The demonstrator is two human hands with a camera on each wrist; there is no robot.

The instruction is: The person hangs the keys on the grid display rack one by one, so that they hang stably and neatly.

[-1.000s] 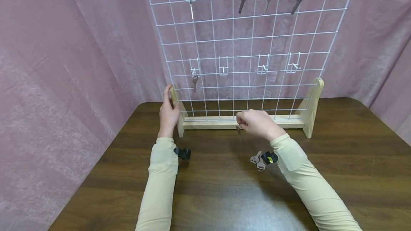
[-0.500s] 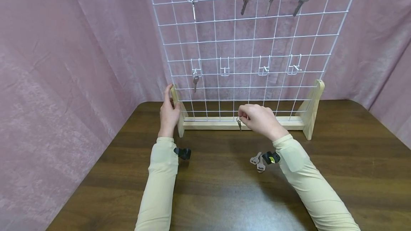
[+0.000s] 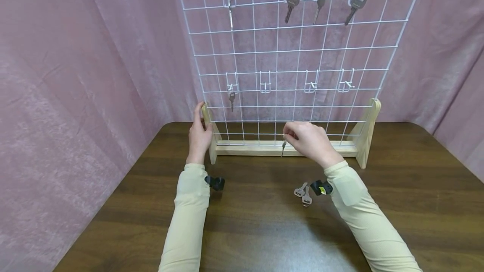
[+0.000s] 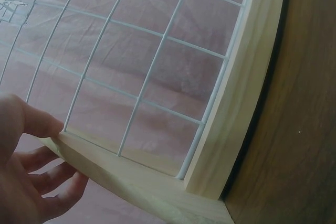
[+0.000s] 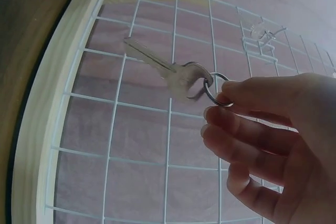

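A white wire grid panel (image 3: 277, 51) stands in a pale wooden base (image 3: 245, 150). My left hand (image 3: 199, 139) grips the left wooden upright (image 4: 100, 169), thumb on one face and fingers on the other in the left wrist view. In front of the lower grid, my right hand (image 3: 311, 139) pinches a metal key ring (image 5: 206, 94) between thumb and forefinger. From the ring hangs a silver key (image 5: 176, 80), pointing down in the head view. Another key (image 3: 232, 100) hangs on the left hook of the lower row. Lower-row hooks (image 3: 265, 88) to its right carry no keys.
Two loose keys (image 3: 305, 198) lie on the brown wooden table (image 3: 242, 230), near the right wrist's camera. Several keys hang from upper-row hooks, among them a large key (image 3: 292, 1). A pink curtain (image 3: 94, 74) surrounds the table.
My right hand has risen slightly and shifted right with the key, which now hangs in front of the wooden base bar. The left hand stays on the upright. The head view has tilted up slightly.
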